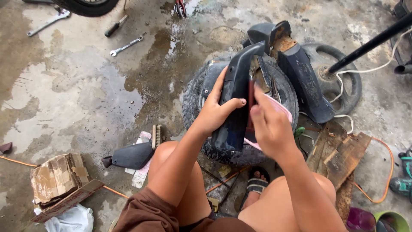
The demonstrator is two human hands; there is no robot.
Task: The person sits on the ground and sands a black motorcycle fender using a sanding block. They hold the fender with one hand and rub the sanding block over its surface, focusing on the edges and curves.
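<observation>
Left of your knees: open wet concrete, free pass | Ahead: tyre (195, 101) and dark fender (307, 81) block | Right: wood scraps (341, 152), orange cable (388, 172) crowd | Near left: cardboard box (58, 176), brush (156, 136) | Far left: wrenches (125, 46) scattered.

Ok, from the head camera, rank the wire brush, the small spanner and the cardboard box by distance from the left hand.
From the left hand:
1. Wire brush, on the floor just left of the knee.
2. Small spanner, up-left on wet concrete.
3. Cardboard box, far lower left.
</observation>
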